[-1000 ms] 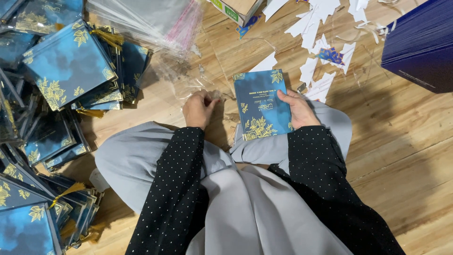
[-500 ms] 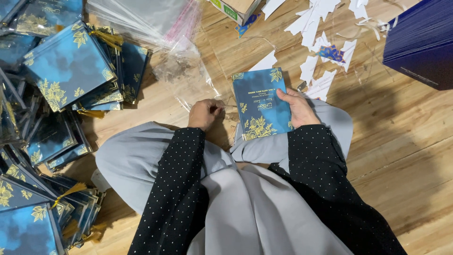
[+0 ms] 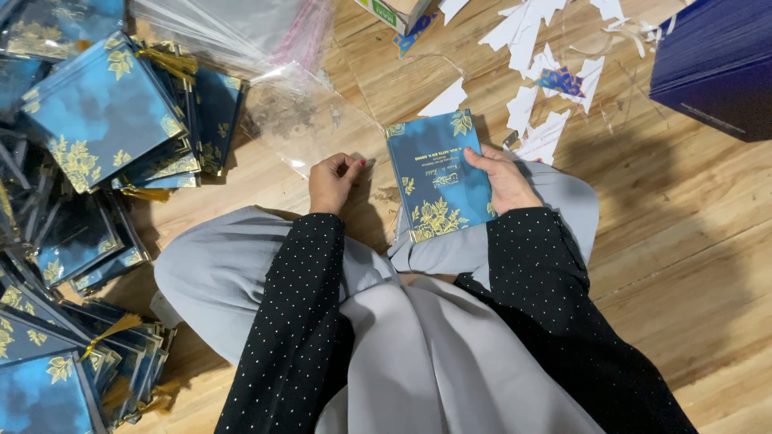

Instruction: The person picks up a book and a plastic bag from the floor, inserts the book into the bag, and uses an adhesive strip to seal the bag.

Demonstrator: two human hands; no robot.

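Note:
I sit cross-legged on a wooden floor. My right hand (image 3: 503, 178) holds a blue card with gold flower print (image 3: 438, 174) by its right edge, resting it on my grey-clad knee. My left hand (image 3: 334, 180) pinches the near edge of a clear plastic sleeve (image 3: 310, 120) that lies flat on the floor just left of the card. Both sleeves are black with white dots.
A big heap of similar blue cards with gold tassels (image 3: 88, 161) fills the left side. A stack of clear sleeves (image 3: 225, 28) lies at the top. White paper strips (image 3: 539, 88) are scattered at top right, beside a dark blue stack (image 3: 716, 64).
My left hand has pulled a clear sleeve from the pile toward me, and it now lies spread on the floor. The right hand and the card have barely moved.

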